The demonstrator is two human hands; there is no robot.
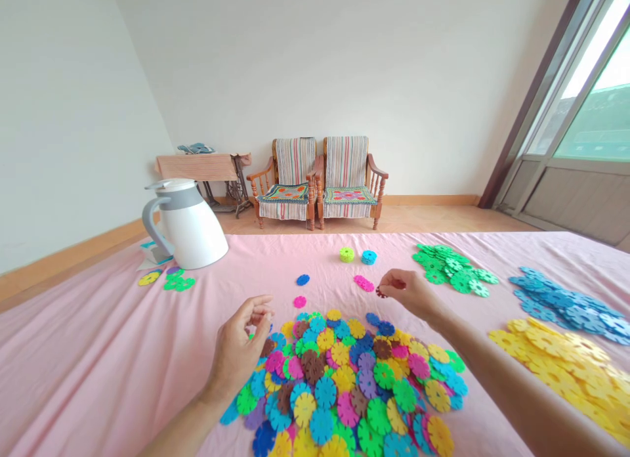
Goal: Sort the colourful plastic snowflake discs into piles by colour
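Observation:
My right hand (pixel 407 293) pinches a dark brown notched disc (pixel 380 292) between thumb and fingertips, just above the cloth. Close to its left lies a short row of pink discs (pixel 363 283). My left hand (pixel 245 335) hovers at the left edge of a mixed pile of notched plastic discs (pixel 344 378); its fingers are loosely bent and apart, with nothing visible in them. Beyond the pile lie a single blue disc (pixel 302 280) and a pink disc (pixel 300 302). Farther back stand a lime green stack (pixel 346 254) and a light blue stack (pixel 369 257).
Sorted green discs (pixel 450 266), blue discs (pixel 566 299) and yellow discs (pixel 566 362) lie on the right. A white jug (pixel 194 227) stands at the left, near a few loose discs (pixel 179 281). Pink cloth (pixel 123 352) covers the surface. Two wooden armchairs (pixel 346 174) stand beyond.

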